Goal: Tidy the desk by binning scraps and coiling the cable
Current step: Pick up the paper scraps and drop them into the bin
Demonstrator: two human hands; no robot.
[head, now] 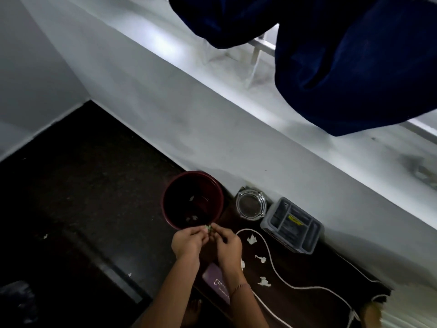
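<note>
Dark-red round plastic bin (192,200) | left hand (186,242), right hand (228,243): fingertips of both pinching one small pale paper scrap (208,227) at its rim | white cable (272,263) uncoiled on dark wooden desk (307,301)

White cable (279,263) snakes uncoiled across the dark desk (307,301) among torn paper scraps (252,239), beside the maroon bin (192,200).

The dark wooden desk (307,301) carries white paper scraps (252,239), a white cable (279,278), glass ashtray (251,203), and grey tray (292,224).
</note>
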